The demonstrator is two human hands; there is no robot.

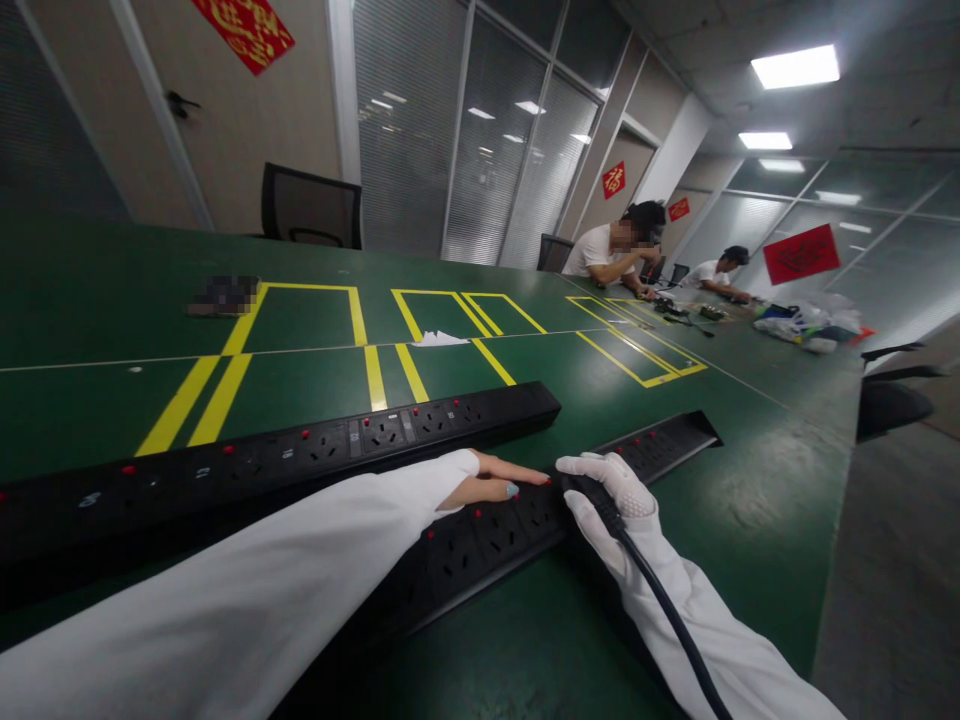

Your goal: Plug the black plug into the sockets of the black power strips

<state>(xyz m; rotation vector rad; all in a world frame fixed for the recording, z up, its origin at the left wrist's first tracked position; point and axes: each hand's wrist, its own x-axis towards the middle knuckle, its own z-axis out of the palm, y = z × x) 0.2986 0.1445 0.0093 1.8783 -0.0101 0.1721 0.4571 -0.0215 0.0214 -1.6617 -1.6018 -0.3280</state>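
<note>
A long black power strip (480,565) lies slantwise before me, with a row of sockets and small red switches. My left hand (487,482) is bare at the fingers, coming out of a white sleeve. Its forefinger is stretched out, the tip at a red switch on that strip. My right hand (626,488), in a white glove, grips a black plug (598,497) against the strip, just right of the left fingertip. The plug's pins are hidden. From it a thick black cord (667,595) runs down over the right sleeve.
A second black power strip (300,447) lies beyond the left forearm. Yellow tape outlines (360,320), a white scrap (441,339) and a blurred dark object (223,296) are on the green table (750,520). Two people sit farther along, near plastic bags (814,322).
</note>
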